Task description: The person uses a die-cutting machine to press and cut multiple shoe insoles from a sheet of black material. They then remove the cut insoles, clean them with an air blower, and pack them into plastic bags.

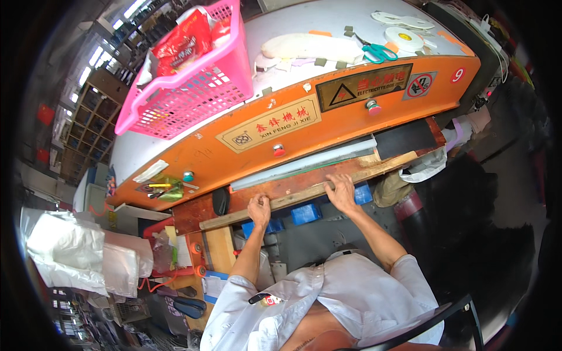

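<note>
Two bare hands rest on the front of an orange machine [328, 126]: the left hand [259, 210] and the right hand [342, 193], both laid on one long wooden strip [304, 196] that runs slantwise along the near edge of the brown work board [281, 187]. The strip lies under the fingers of both hands, passing from the lower left up to the right, with the hands well apart along it. The left hand's fingers are curled together over the strip's top edge, knuckles up; the right hand's fingers are spread a little and pressed flat on the strip, tips pointing toward the machine. Just beyond the fingertips one pale grey-green sheet [304, 164] lies in the slot under the machine's face. Three round knobs show on the orange panel: one teal [188, 175], one red [279, 150], one pink [373, 107]. Two blue blocks [306, 213] sit below the strip between the forearms, and a third is partly hidden by the right hand. On the machine's white top stand one pink plastic basket [193, 88] holding red packets, one pair of green-handled scissors [377, 52], and one roll of tape [404, 38]. White plastic bags [76, 251] hang at the far left.
</note>
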### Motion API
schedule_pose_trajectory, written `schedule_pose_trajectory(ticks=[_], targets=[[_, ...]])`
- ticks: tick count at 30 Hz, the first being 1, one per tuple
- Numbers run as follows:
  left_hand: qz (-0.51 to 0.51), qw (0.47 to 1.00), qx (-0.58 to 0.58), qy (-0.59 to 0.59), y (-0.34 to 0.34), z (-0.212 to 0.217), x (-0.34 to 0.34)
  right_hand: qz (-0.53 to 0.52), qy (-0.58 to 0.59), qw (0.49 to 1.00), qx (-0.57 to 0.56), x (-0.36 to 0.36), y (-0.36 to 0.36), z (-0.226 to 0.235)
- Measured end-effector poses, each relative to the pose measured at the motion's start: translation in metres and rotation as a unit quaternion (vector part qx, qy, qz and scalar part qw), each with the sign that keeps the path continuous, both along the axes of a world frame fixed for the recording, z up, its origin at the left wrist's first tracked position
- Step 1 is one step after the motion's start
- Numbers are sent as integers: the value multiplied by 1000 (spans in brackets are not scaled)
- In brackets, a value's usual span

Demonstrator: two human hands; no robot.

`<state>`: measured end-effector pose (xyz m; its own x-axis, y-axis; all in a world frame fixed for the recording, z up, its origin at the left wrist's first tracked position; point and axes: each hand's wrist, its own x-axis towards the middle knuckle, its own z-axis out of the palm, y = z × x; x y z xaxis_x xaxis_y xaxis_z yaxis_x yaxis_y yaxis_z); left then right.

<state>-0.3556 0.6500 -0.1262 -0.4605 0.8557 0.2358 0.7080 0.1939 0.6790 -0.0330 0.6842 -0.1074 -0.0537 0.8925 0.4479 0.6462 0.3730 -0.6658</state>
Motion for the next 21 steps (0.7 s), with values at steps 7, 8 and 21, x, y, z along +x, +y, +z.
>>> schedule_pose_trajectory(ticks=[7,8,21], targets=[[-34,999,10,-2,-2,-8,-4,-3,-27,1000,-5,-11,-3,-6],[-47,999,-1,-7,-1,-9,-7,-1,-22,1000,-12,-9,-1,-8],[-94,994,21,-60,-95,9,18,-59,-22,989,-131,-40,-77,2]])
